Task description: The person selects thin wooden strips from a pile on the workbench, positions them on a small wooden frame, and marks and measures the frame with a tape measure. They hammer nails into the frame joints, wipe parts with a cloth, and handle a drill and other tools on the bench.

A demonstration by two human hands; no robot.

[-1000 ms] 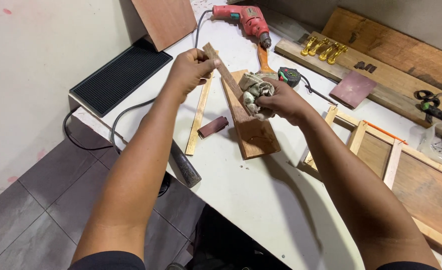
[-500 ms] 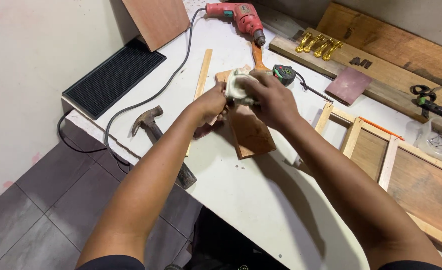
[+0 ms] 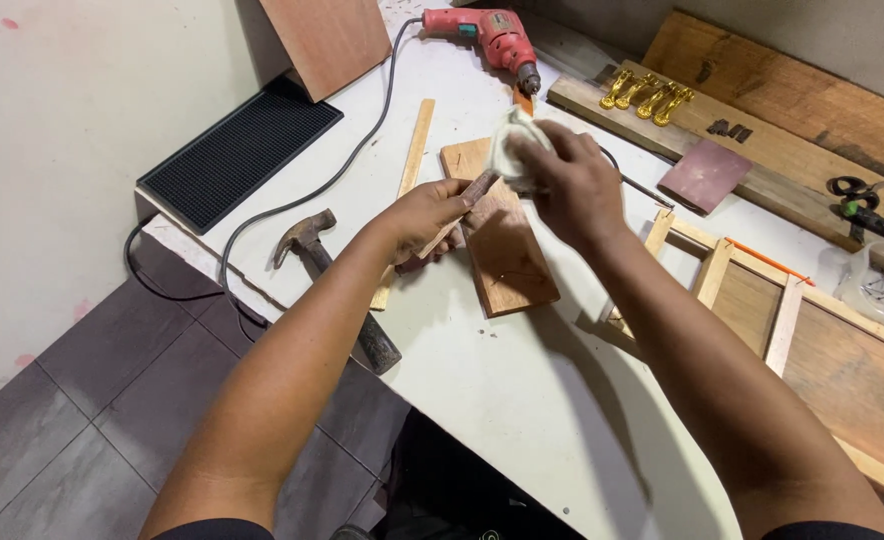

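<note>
**Wiping a wood strip over the bench**

We hold a thin brown wooden strip (image 3: 459, 208) above the white worktable (image 3: 522, 400), our left hand (image 3: 424, 215) clenched around its lower end. Our right hand (image 3: 572, 180) grips a crumpled white cloth (image 3: 510, 150) pressed against the strip's upper end. Just beneath lies a flat reddish wooden block (image 3: 507, 250). A steel claw hammer (image 3: 337, 285) rests near the table edge, a red electric drill (image 3: 487, 35) farther back. We judge the slender strip could snap or splinter under hard rubbing, and the overhanging hammer might fall if nudged.
</note>
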